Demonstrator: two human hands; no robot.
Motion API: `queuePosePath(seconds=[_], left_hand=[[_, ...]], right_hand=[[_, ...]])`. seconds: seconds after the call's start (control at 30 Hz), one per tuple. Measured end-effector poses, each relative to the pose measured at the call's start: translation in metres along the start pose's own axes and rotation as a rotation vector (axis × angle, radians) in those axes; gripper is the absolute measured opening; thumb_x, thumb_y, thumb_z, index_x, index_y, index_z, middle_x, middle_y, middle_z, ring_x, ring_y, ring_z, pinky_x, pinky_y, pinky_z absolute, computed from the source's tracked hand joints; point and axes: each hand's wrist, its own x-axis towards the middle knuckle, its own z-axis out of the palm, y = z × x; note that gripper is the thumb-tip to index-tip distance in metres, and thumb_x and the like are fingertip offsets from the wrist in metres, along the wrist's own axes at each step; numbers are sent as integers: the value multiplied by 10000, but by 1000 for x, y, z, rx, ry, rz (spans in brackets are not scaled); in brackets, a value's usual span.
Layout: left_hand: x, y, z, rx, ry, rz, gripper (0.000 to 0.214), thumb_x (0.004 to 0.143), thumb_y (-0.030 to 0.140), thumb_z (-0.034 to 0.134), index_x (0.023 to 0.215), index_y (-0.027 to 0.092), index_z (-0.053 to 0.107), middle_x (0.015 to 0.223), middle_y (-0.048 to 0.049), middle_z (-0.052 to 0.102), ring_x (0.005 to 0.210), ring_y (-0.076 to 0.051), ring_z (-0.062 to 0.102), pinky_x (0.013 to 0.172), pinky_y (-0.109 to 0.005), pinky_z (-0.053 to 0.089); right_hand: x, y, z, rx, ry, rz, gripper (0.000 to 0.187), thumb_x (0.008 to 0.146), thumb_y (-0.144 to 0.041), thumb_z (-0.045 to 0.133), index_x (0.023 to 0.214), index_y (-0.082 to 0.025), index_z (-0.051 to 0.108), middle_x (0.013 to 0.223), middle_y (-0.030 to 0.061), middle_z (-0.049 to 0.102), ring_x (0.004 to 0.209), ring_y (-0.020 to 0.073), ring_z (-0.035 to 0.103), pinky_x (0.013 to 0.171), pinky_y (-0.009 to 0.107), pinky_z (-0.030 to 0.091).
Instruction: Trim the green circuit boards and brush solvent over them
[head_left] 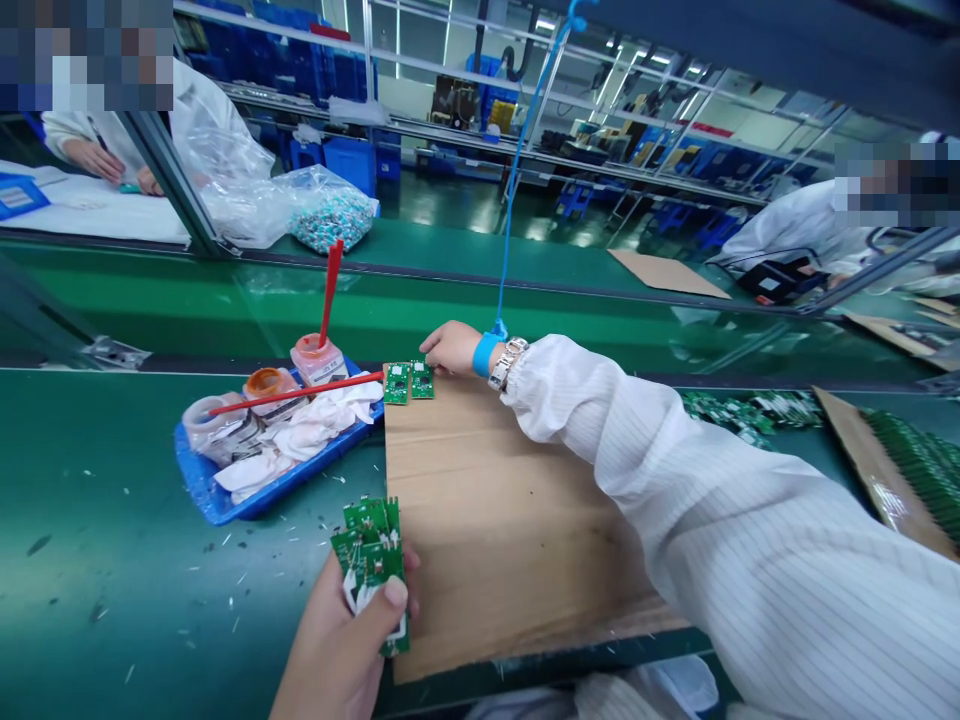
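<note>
My left hand [345, 640] grips a fanned stack of small green circuit boards [371, 560] low in the view, thumb pressed on top. My right hand [452, 348], with a blue wrist strap and a metal watch, reaches across a cardboard sheet [495, 510] to its far left corner. Its fingers are curled and rest against the right one of two green boards [409, 381] lying side by side there. Whether it pinches that board I cannot make out.
A blue tray [206, 490] left of the cardboard holds white wipes, small jars and red sticks. More green boards [750, 410] and cardboard lie at right. Bags of parts [330, 215] sit beyond a green conveyor. Other people in white coats work at far left and far right.
</note>
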Motion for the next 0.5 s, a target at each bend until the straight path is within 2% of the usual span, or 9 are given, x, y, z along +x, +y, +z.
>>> queuePosePath(seconds=[0.13, 0.2, 0.23, 0.3, 0.37, 0.43, 0.5], left_hand=[[7, 3, 3, 157, 2, 85, 442, 569, 466, 774, 855, 187, 585, 735, -17, 620, 583, -144, 525, 531, -245, 412], [9, 10, 8, 361, 54, 169, 425, 587, 445, 741, 892, 207, 566, 772, -26, 633, 639, -188, 561, 571, -281, 432], [9, 14, 12, 492, 99, 219, 408, 610, 435, 715, 917, 213, 563, 799, -36, 645, 684, -215, 582, 600, -301, 437], [8, 22, 22, 751, 221, 313, 393, 668, 430, 661, 979, 217, 551, 839, -59, 661, 763, -270, 607, 643, -335, 431], [7, 25, 30, 948, 320, 372, 432, 706, 434, 631, 1059, 208, 525, 884, -94, 664, 805, -319, 617, 646, -352, 419], [8, 24, 34, 1076, 393, 402, 461, 745, 416, 596, 1136, 193, 492, 949, -134, 658, 829, -349, 626, 624, -350, 410], [9, 22, 34, 1146, 403, 429, 460, 763, 369, 567, 1175, 187, 475, 1022, -160, 647, 871, -359, 633, 609, -337, 408]], right_hand=[[-50, 6, -2, 113, -109, -140, 116, 851, -170, 522, 912, -115, 604, 621, -28, 537, 552, 57, 514, 526, 176, 416], [-85, 12, 6, 182, -244, -203, 138, 855, -223, 486, 857, -140, 596, 623, -37, 536, 553, 54, 540, 511, 163, 408], [-103, 16, 13, 195, -343, -201, 123, 803, -255, 562, 807, -135, 592, 607, -31, 552, 528, 76, 561, 475, 178, 408], [-131, 21, 29, 318, -484, -205, 251, 721, -353, 664, 840, -150, 576, 643, -29, 591, 557, 86, 569, 490, 186, 421], [-147, 23, 46, 418, -512, -241, 354, 628, -405, 747, 803, -157, 566, 643, -45, 577, 581, 75, 529, 525, 185, 415], [-150, 23, 58, 467, -476, -277, 382, 585, -421, 779, 757, -159, 561, 617, -64, 536, 587, 65, 474, 533, 179, 381], [-145, 21, 65, 458, -431, -281, 368, 591, -426, 771, 734, -162, 559, 585, -75, 489, 575, 64, 429, 510, 182, 339]])
